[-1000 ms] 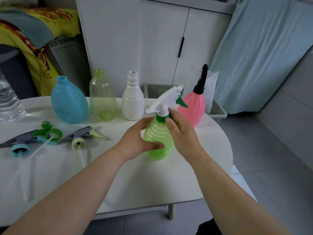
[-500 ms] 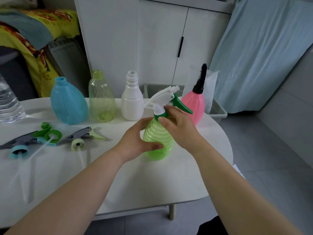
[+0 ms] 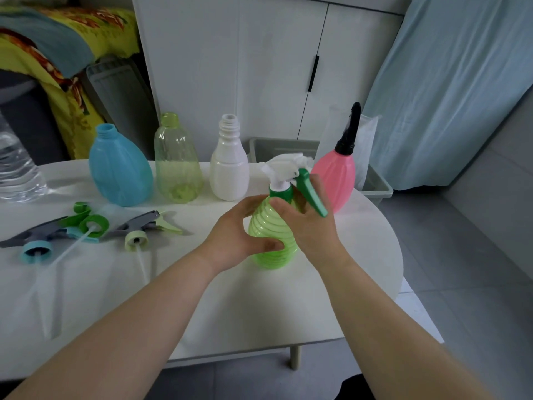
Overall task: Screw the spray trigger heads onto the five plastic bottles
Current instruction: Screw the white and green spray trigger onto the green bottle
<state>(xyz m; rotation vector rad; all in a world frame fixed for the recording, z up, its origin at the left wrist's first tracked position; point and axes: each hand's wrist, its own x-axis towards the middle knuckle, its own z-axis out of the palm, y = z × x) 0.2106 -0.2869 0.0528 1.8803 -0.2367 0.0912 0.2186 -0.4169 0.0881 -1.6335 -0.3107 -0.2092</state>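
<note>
Five plastic bottles share a white table [image 3: 245, 307] with rounded ends. At the far left edge stands a clear water bottle [image 3: 17, 171], and behind it a yellow patterned blanket [image 3: 66, 33] hangs over furniture. Near-left on the tabletop lie three loose trigger heads with dip tubes pointing toward the near edge: a blue-collared trigger head [image 3: 36, 249], a green-collared trigger head [image 3: 93, 223] just beside it, and a pale-collared trigger head [image 3: 135, 241] to their right. Along the far side, all with open necks, stand a blue bottle [image 3: 119, 168], a clear yellow-green bottle [image 3: 176, 163] and a white bottle [image 3: 229, 166], close together. A white cabinet [image 3: 259, 67] with a black handle [image 3: 313, 73] fills the wall behind them.

Right of centre, the left hand [image 3: 239, 235] wraps around the body of the green ribbed bottle [image 3: 272, 241], which stands upright on the table. The right hand [image 3: 308, 223] grasps its neck, thumb against the green collar of the white-and-green trigger head [image 3: 288, 171] seated on top, the green lever sticking out over the fingers. Just behind stands a pink bottle [image 3: 336, 180] already wearing a black nozzle [image 3: 350, 131].

Beyond the far edge sits a grey bin [image 3: 377, 186]. A light blue curtain [image 3: 461, 82] hangs at the right. The table's curved right end gives onto grey tiled floor [image 3: 461, 284], and a table leg [image 3: 294, 356] shows below the near edge.
</note>
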